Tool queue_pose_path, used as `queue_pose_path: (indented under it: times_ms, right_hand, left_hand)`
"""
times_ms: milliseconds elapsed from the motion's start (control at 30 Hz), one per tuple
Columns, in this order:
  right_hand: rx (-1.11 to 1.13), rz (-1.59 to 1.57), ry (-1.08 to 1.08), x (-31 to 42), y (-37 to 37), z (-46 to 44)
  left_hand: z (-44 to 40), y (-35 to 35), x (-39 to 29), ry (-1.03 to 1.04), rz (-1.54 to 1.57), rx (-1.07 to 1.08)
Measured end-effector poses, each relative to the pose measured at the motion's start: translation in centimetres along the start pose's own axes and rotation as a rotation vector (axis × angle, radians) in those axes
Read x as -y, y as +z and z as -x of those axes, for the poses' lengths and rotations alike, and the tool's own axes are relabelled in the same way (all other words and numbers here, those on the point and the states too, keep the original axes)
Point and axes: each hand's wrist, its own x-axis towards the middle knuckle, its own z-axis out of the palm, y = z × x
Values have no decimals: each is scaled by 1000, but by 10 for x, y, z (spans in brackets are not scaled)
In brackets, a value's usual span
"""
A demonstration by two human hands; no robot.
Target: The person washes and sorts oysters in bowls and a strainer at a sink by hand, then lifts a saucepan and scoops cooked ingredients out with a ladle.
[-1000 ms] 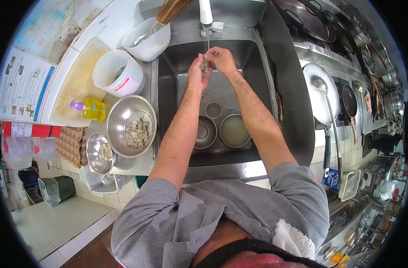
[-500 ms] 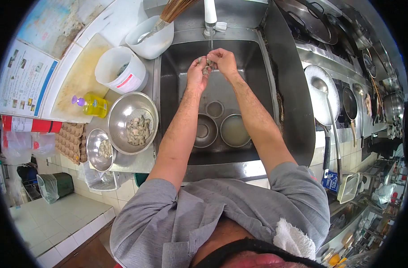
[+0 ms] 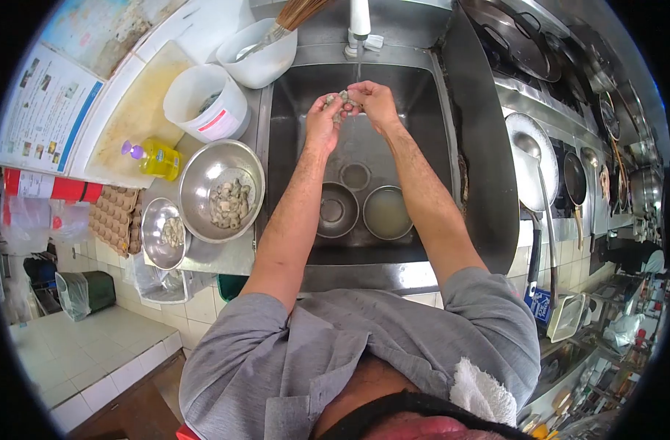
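Both my hands are over the sink [image 3: 364, 158], just below the running faucet [image 3: 360, 22]. My left hand [image 3: 322, 123] is closed around several small grey pieces that look like raw shrimp [image 3: 339, 103]. Fingers of my right hand [image 3: 377, 105] pinch at the same shrimp from the other side. On the counter to the left, a large steel bowl [image 3: 198, 176] holds more grey shrimp [image 3: 230, 203]. A smaller steel bowl [image 3: 156, 233] beside it contains paler pieces [image 3: 173, 232].
A steel bowl [image 3: 338, 232] and a bowl of cloudy water [image 3: 388, 216] sit in the sink near the drain [image 3: 355, 176]. Left are a white bucket [image 3: 185, 99], yellow soap bottle [image 3: 161, 161] and egg trays [image 3: 113, 218]. A wok [image 3: 522, 172] lies right.
The hands have spread slightly apart, and the right hand has shifted a little to the right. More of the shrimp shows between the fingers. The whole view has shifted slightly.
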Motion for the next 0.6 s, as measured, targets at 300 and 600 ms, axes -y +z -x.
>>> queue_pose_path:
  times_ms: [300,600]
  right_hand:
    - [131,-80,41,-18,22,42]
    - [94,107,164,-14,49,101]
  left_hand:
    - [48,-25,-6,34,-201,-31]
    - [118,-38,-9,26,-140,-86]
